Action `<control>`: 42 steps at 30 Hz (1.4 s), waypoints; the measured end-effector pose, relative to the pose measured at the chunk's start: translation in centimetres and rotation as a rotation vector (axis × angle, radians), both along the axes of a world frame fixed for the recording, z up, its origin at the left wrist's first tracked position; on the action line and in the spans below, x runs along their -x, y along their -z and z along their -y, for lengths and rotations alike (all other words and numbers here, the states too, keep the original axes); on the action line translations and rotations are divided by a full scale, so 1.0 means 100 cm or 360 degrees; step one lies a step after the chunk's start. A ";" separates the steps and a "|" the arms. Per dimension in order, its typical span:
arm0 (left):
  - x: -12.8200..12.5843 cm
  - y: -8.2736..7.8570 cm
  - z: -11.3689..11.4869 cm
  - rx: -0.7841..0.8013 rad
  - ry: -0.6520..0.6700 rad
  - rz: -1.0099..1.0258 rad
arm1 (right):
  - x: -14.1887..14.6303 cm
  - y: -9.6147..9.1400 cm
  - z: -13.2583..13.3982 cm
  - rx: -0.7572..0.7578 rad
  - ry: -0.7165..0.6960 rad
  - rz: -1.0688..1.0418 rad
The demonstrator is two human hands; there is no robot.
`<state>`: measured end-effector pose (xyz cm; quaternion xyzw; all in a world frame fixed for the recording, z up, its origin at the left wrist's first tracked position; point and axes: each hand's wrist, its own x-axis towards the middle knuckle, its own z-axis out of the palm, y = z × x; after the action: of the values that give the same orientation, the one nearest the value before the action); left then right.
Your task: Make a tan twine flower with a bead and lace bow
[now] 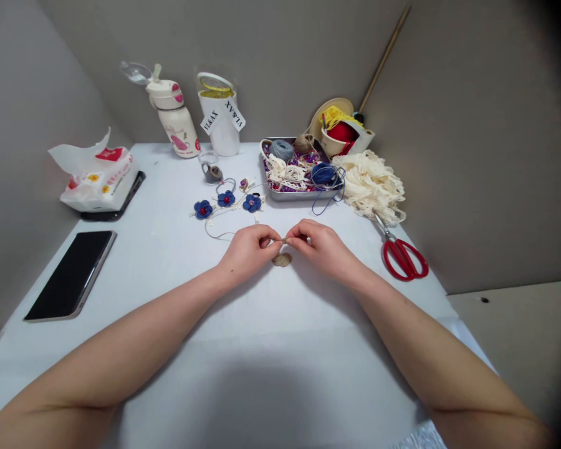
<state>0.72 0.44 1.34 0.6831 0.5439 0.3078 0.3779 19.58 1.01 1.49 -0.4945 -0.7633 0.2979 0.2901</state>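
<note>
My left hand (pixel 252 247) and my right hand (pixel 320 248) meet over the middle of the table. Thumb and forefinger of each are pinched on a small piece of brown twine (pixel 285 241) between them. Just below the fingertips is a small, flat, tan piece (pixel 282 259) that looks made of the same twine; whether it is joined to the held part I cannot tell. A thin cord (pixel 210 232) curves over the table left of my left hand. Three blue flowers with bead centres, one of them this middle flower (pixel 225 198), lie beyond it.
A metal tray (pixel 297 195) holds yarn balls and purple beads. Cream lace (pixel 371 184) and red-handled scissors (pixel 404 259) lie right. Behind stand a bottle (pixel 177 128), a white canister (pixel 224 137) and a yarn cup (pixel 331 143). A phone (pixel 70 274) and tissue pack (pixel 100 184) are left.
</note>
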 end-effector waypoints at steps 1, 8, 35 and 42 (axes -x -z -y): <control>-0.001 0.000 0.000 0.0028 -0.0043 0.0072 | 0.000 -0.001 0.000 0.0038 0.0036 -0.0078; -0.005 -0.002 0.002 0.0202 -0.0341 0.0599 | 0.008 -0.007 0.002 0.0505 0.0276 -0.0666; -0.001 -0.002 0.000 0.0187 -0.0060 0.0178 | 0.001 -0.003 0.000 0.0253 0.0085 -0.0107; 0.001 -0.001 0.000 0.0131 0.0098 -0.0113 | -0.005 -0.004 0.000 0.0083 -0.0092 0.0230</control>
<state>0.61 0.47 1.44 0.6939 0.5479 0.2491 0.3953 20.07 0.97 1.85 -0.4997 -0.7882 0.2895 0.2126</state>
